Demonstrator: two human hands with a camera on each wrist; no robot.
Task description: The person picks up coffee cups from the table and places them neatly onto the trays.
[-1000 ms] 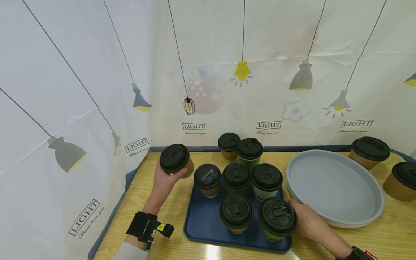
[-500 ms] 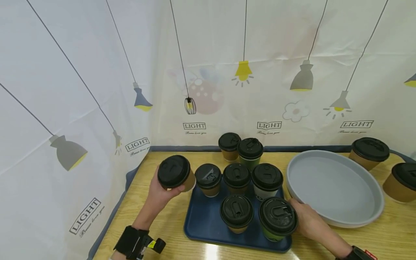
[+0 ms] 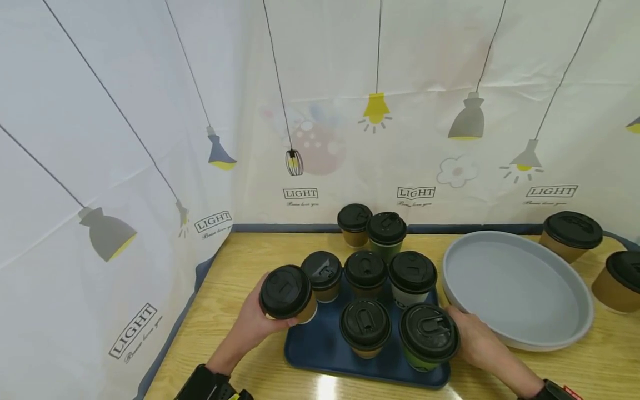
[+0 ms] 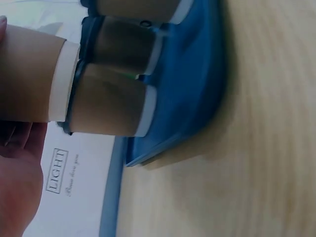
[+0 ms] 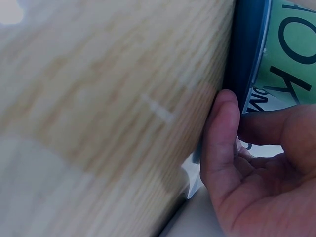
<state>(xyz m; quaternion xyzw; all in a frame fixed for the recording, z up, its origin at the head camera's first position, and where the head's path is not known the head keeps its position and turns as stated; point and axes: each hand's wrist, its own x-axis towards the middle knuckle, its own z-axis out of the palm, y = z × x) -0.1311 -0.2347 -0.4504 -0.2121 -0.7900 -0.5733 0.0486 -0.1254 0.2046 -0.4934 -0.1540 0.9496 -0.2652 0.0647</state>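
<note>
My left hand (image 3: 252,322) grips a brown paper coffee cup (image 3: 285,291) with a black lid, raised over the left edge of the blue tray (image 3: 320,350). In the left wrist view the held cup's white base (image 4: 64,81) is well clear of the tray. Several lidded cups stand on the tray: brown ones at the back left and front, a white one (image 3: 413,278) and a green one (image 3: 429,336) at the right. My right hand (image 3: 472,339) pinches the tray's right rim (image 5: 244,54) beside the green cup; some fingers are hidden in the head view.
Behind the tray stand a brown cup (image 3: 354,225) and a green cup (image 3: 386,236). A round grey tray (image 3: 517,289) lies to the right, with two more brown cups (image 3: 571,236) beyond it. A printed curtain (image 3: 320,111) closes off the back and left.
My left hand has brought the cup toward me and rightward, from beside the tray to over its left edge. The right hand stays at the rim, and the tray has not moved.
</note>
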